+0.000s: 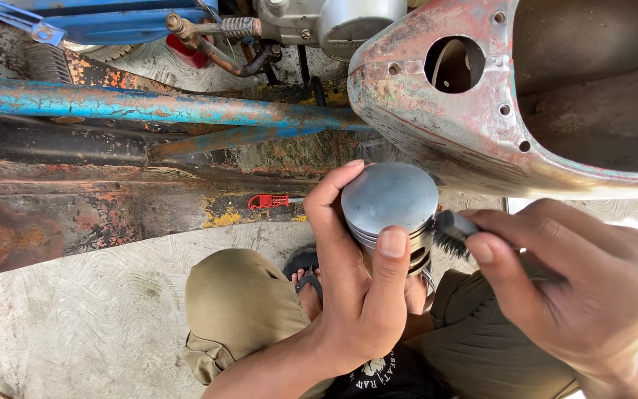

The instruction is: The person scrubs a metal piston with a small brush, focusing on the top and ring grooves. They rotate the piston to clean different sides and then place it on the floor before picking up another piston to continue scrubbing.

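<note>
My left hand grips a round grey metal piston with its flat crown up, fingers wrapped round its ringed side. My right hand holds a small black brush whose bristles touch the piston's right side, by the ring grooves. Both hands are above my knees, which are in olive trousers.
A worn, rusty red-and-grey vehicle body shell sits close above the piston. A blue rusted frame tube and engine parts lie behind. A small red tool rests on the concrete floor. My sandalled foot is below.
</note>
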